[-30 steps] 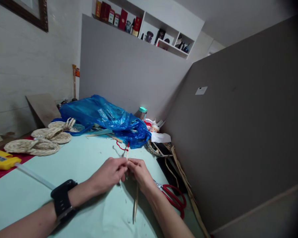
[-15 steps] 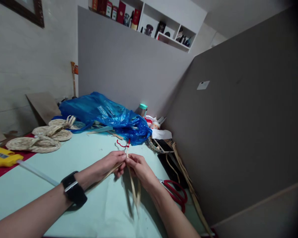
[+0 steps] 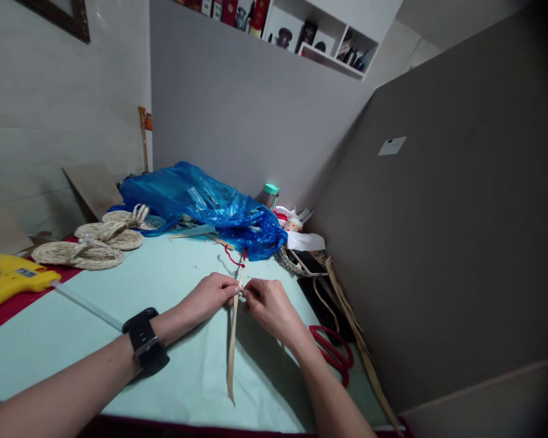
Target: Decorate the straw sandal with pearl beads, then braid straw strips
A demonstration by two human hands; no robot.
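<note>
While half a second ago the straw was splayed and blurred, one piece slanting off under my left wrist, it now shows as a single straw strip (image 3: 232,347), flat and quiet on the mint-green table (image 3: 119,298); I judge the loose ends are gathered and the work sits steady at the pinch. My left hand (image 3: 212,295) and right hand (image 3: 269,307) meet fingertip to fingertip over the strip's far end, both curled shut, thumbs and forefingers nipping it, the other fingers tucked in. A red cord (image 3: 232,258) trails out beyond the pinch toward the blue plastic bag (image 3: 196,204). The strip's long axis runs almost straight from my fingers back toward me, leaning slightly left, and its narrow free tip points at me near the table's near edge. Red scissors (image 3: 335,359) lie just beside my right forearm, untouched.
</note>
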